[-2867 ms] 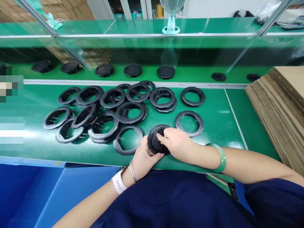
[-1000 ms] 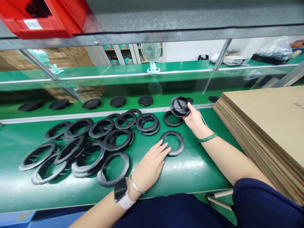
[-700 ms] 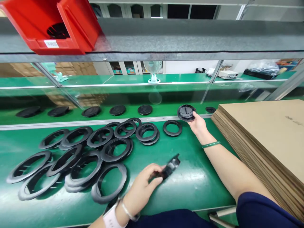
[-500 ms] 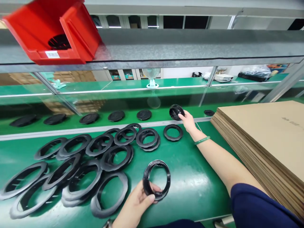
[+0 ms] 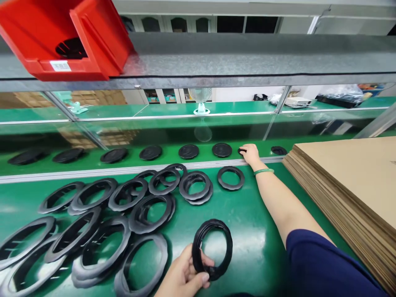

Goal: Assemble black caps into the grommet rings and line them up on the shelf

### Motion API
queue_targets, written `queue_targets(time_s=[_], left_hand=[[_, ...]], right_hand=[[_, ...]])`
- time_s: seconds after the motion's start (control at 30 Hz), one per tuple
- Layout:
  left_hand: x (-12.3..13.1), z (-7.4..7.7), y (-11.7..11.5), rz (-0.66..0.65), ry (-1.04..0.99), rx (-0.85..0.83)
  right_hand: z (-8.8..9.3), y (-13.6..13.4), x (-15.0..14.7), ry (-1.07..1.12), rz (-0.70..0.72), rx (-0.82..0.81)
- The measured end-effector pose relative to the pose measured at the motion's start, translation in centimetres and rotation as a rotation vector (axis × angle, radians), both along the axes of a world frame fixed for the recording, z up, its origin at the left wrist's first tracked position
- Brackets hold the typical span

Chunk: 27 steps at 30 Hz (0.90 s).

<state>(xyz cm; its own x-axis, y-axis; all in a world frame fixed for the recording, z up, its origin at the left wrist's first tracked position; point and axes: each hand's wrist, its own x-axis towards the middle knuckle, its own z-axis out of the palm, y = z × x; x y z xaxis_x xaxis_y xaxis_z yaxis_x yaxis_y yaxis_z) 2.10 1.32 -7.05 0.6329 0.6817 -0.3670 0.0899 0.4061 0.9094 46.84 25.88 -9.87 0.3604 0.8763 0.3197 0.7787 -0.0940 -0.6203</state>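
While the left hand (image 5: 189, 270) grips a black ring (image 5: 228, 246), right hand (image 5: 250, 153) touching a dark part (image 5: 241, 151), grip unclear

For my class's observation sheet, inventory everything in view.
Round plastic rings: over a dozen, dark grey, green bench
Flat round plastic discs: six, black, far green strip
Small round pieces: two, black, strip's right
Open plastic bin: one, red, metal shelf
Flat cardboard stack: one, brown, right
Plastic fan: one, pale green, rear middle
Plastic bag: one, clear, rear right
Round bangle: one, green, right wrist
Left hand: one, holding another black ring
Right hand: one, at a small piece
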Motion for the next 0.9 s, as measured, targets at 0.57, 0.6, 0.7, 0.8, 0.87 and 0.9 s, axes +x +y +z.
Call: queue_targets(time_s=[0.57, 0.6, 0.7, 0.8, 0.87, 0.9], left_hand=[[0.5, 2.0, 0.1, 0.254, 0.207, 0.224], [0.5, 1.9, 0.1, 0.264, 0.212, 0.235], [0.6, 1.8, 0.0, 0.278, 0.223, 0.237], [0.9, 2.0, 0.1, 0.299, 0.19, 0.18], [1.1, 2.2, 0.0, 0.307, 0.16, 0.136], [1.1, 2.3, 0.0, 0.315, 0.152, 0.123]], right_hand=[[4.5, -9.1, -8.1, 0.204, 0.051, 0.314], [5.0, -10.8, -10.0, 0.218, 0.117, 0.327], [6.7, -16.1, -15.9, 0.215, 0.454, 0.405], [7.9, -20.0, -20.6, 0.104, 0.743, 0.412], [7.8, -21.5, -22.4, 0.032, 0.836, 0.423], [7.4, -21.9, -23.1, 0.002, 0.855, 0.431]])
